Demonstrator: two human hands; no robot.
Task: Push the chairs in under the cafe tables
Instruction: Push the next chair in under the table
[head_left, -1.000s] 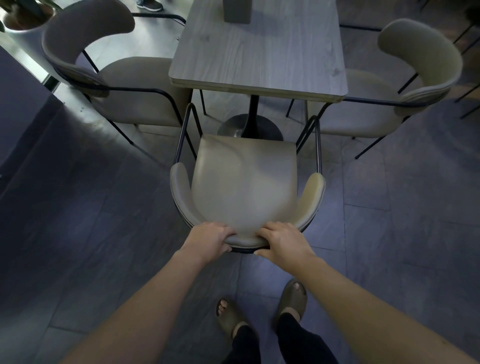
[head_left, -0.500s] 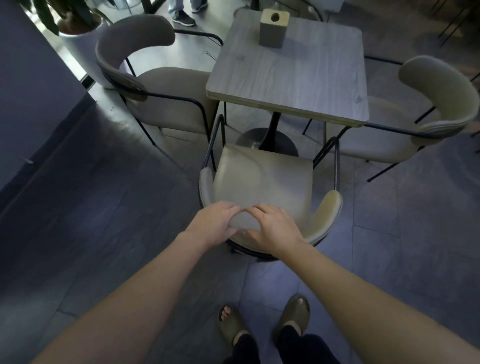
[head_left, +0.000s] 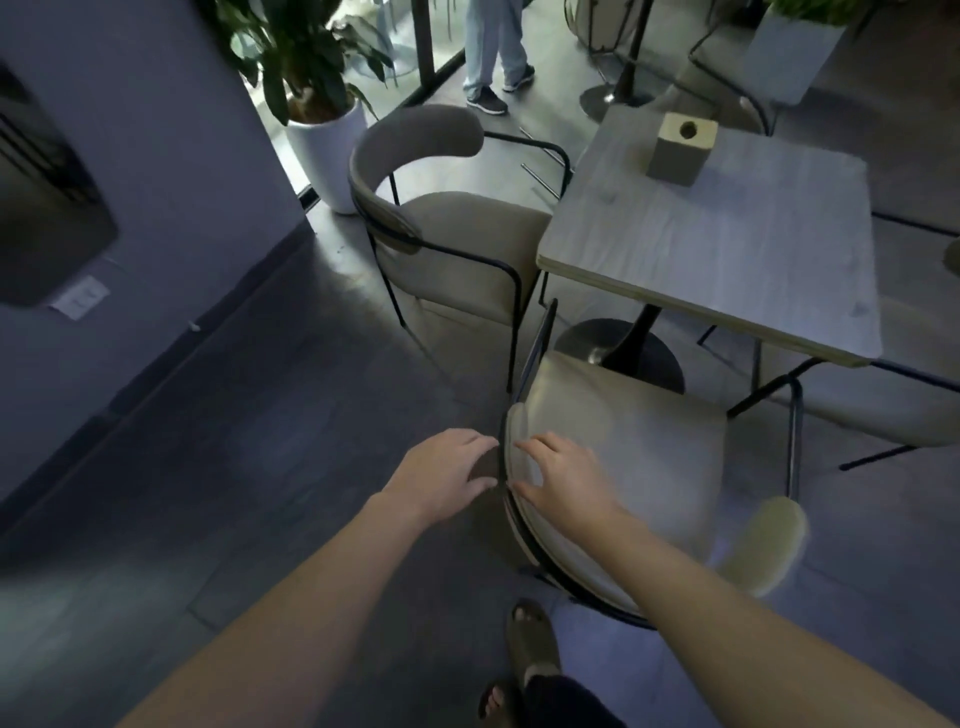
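A beige padded chair (head_left: 639, 447) with a black metal frame stands in front of me, its seat front just under the near edge of the grey wooden cafe table (head_left: 727, 244). My left hand (head_left: 441, 478) hovers open just left of the chair's curved backrest, fingers spread, holding nothing. My right hand (head_left: 563, 480) is over the left end of the backrest, fingers apart, perhaps brushing it but not gripping. A second beige chair (head_left: 457, 228) sits at the table's left side, partly under it. A third chair (head_left: 883, 410) shows at the right edge.
A tan block with a hole (head_left: 680, 148) stands on the table. A white planter with a leafy plant (head_left: 322, 140) is by the purple wall (head_left: 130, 156) to the left. A person's legs (head_left: 493, 52) stand at the back. My sandalled feet (head_left: 532, 654) are below.
Both hands have let go of the backrest and opened. My view has swung left, so the chair and table now sit to the right. The chair moved slightly towards the table.
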